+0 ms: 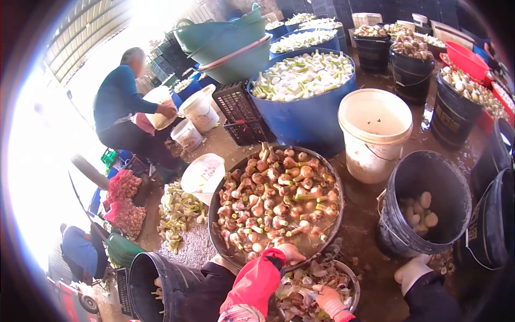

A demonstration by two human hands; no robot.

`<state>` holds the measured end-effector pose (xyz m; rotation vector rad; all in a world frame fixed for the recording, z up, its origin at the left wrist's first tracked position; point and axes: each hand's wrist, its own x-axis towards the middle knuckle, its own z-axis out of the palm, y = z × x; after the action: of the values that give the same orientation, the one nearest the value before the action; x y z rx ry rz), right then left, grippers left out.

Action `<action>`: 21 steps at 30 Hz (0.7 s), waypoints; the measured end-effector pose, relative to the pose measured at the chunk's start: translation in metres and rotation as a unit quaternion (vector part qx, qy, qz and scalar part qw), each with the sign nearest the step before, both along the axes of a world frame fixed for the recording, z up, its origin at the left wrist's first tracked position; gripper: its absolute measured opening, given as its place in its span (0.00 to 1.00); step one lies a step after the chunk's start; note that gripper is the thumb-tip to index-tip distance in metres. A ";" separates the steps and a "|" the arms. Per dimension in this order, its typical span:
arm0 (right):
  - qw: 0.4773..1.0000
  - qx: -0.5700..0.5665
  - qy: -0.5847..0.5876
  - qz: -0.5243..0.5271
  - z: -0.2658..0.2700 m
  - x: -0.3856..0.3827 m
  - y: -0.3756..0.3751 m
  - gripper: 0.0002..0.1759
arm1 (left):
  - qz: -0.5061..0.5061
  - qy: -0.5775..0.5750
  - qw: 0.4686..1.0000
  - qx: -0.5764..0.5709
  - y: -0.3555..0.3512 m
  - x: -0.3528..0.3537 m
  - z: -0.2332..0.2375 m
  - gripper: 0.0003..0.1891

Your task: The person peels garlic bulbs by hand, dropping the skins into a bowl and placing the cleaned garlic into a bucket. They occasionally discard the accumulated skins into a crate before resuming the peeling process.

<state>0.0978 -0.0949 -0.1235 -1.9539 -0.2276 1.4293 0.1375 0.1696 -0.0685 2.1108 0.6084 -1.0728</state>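
Note:
A wide dark tub (pixel 213 225) of garlic bulbs (pixel 279 188) in murky water stands in front of me. My left hand (pixel 291 253), below a red sleeve, reaches over its near rim, fingers bunched together beside the bulbs; what they hold is hidden. Lower right, my right hand (pixel 328 300), in an orange glove, is closed above a basin (pixel 354 282) of garlic peelings (pixel 303 279). A small pale bluish piece shows at its fingertips, too small to name.
A dark bucket (pixel 391 206) with a few peeled pieces stands right, near my foot (pixel 410 272); a white bucket (pixel 370 155) stands behind it. Farther back is a blue barrel (pixel 300 121) of trimmed garlic. A person (pixel 123 96) bends over a bucket at left; another person (pixel 80 249) is lower left.

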 end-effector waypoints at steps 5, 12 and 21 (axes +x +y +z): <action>0.951 0.216 0.110 -0.194 0.054 0.000 -0.001 0.16 | 0.424 -0.234 0.796 -0.364 -0.034 -0.047 0.068 0.15; 0.887 0.298 0.091 -0.341 0.085 -0.007 0.001 0.23 | 0.471 -0.296 0.712 -0.429 -0.119 -0.132 0.062 0.27; 0.915 0.258 0.029 -0.308 0.082 -0.018 -0.006 0.19 | 0.051 -0.471 0.871 0.129 -0.172 -0.141 0.086 0.33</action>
<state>0.0802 -0.1011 -0.0417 -1.3699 0.0446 0.8883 -0.0033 -0.0021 0.0176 2.4474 0.3606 0.1852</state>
